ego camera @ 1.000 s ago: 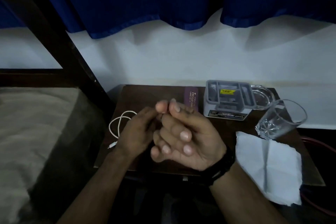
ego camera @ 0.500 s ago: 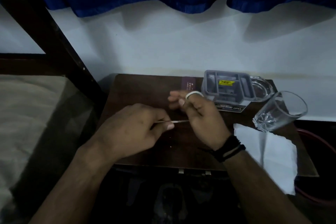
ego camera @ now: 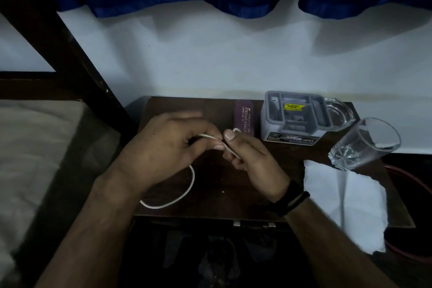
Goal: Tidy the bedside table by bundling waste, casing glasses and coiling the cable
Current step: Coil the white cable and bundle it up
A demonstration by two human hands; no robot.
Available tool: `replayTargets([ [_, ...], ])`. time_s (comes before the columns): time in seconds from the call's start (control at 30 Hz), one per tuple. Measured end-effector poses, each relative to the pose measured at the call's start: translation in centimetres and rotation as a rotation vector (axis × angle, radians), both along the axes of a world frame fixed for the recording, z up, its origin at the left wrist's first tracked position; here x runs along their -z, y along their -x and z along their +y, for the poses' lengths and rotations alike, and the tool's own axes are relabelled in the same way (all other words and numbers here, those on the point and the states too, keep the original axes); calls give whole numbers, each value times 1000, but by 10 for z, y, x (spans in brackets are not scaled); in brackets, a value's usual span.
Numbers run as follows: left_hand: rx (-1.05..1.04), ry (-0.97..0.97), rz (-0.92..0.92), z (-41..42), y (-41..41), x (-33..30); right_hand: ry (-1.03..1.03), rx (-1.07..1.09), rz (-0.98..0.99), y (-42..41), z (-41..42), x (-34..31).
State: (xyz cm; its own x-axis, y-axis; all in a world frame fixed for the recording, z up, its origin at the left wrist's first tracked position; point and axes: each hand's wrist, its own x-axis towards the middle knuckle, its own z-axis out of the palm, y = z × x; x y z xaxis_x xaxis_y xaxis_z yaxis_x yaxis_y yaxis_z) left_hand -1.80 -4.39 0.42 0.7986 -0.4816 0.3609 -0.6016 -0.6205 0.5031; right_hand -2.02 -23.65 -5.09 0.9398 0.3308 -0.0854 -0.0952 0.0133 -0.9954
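Observation:
A white cable [ego camera: 184,192] runs between both hands over the dark wooden bedside table [ego camera: 210,203]. My left hand [ego camera: 168,147] pinches one stretch of it; a slack loop hangs below onto the tabletop. My right hand [ego camera: 250,156] grips the cable too, with a small loop showing above its fingers. A purple glasses case [ego camera: 244,117] lies shut behind the hands. A white tissue [ego camera: 346,199] lies flat at the table's right front.
A grey plastic box [ego camera: 294,119] with a yellow label stands at the back right, a clear glass dish [ego camera: 336,112] beside it. A clear drinking glass [ego camera: 367,142] stands near the right edge. A bed [ego camera: 35,159] and its dark frame are to the left.
My hands have come closer together and the taut cable between them has gone slack. A loop of cable now lies on the table below my left hand.

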Motion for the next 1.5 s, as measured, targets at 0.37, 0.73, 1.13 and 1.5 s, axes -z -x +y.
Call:
replayTargets([
  [0.37, -18, 195, 5, 6, -5, 23, -352, -564, 460, 4, -8, -26],
  [0.73, -30, 394, 277, -22, 6, 34, -1076, -581, 341, -1, -3, -62],
  [1.13, -76, -1, 627, -30, 16, 12, -717, 264, 49, -16, -16, -51],
  [1.5, -223, -178, 368, 15, 20, -26, 143, 162, -372, -14, -20, -9],
])
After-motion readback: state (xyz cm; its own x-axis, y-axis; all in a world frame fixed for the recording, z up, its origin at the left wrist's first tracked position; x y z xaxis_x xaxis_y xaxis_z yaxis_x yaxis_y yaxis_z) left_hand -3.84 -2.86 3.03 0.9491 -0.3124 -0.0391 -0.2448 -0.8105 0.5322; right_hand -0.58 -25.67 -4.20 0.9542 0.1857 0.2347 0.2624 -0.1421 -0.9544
